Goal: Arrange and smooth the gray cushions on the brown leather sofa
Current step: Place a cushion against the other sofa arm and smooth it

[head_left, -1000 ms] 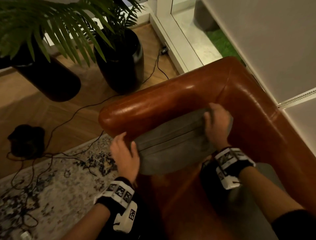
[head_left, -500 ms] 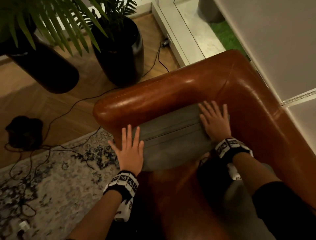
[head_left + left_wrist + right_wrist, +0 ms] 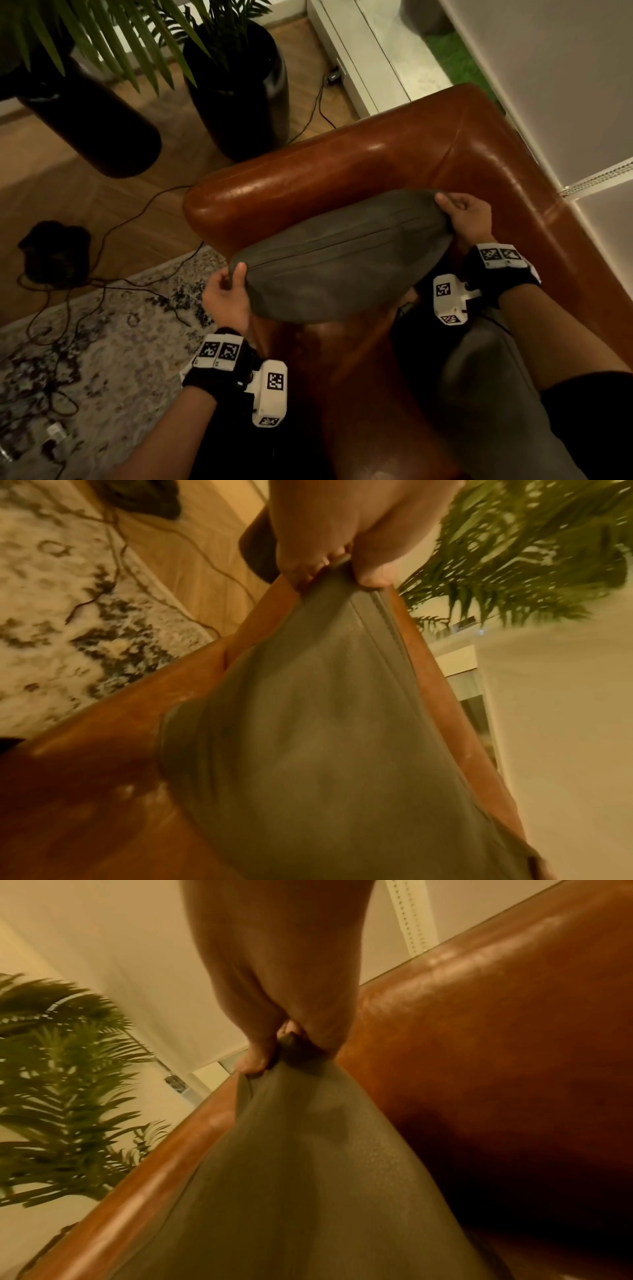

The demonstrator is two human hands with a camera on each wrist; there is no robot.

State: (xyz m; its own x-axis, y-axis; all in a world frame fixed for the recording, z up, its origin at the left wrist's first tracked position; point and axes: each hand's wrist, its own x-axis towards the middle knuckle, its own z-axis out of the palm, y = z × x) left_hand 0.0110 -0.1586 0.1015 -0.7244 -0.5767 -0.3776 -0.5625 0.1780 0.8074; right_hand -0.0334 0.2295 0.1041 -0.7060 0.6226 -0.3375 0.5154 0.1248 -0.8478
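Observation:
A gray cushion [image 3: 342, 260] with seam lines hangs in the corner of the brown leather sofa [image 3: 342, 164], in front of its armrest. My left hand [image 3: 227, 291] pinches the cushion's left corner [image 3: 342, 569] between thumb and fingers. My right hand [image 3: 462, 216] pinches the right corner [image 3: 291, 1053] the same way. The cushion [image 3: 325, 737] is stretched between both hands and bulges below them. Its lower edge is near the leather seat [image 3: 342, 377]. A second gray cushion [image 3: 486, 377] lies on the seat under my right forearm.
Two dark planters with palm plants [image 3: 239, 85] stand on the wood floor beyond the armrest. Black cables [image 3: 102, 260] and a dark bundle [image 3: 54, 253] lie on the floor by a patterned rug [image 3: 102, 342]. A white wall [image 3: 565, 85] runs behind the sofa back.
Half a second ago both hands lay flat on the cushion, pressing it. Now each hand pinches a top corner and the cushion is lifted and stretched between them.

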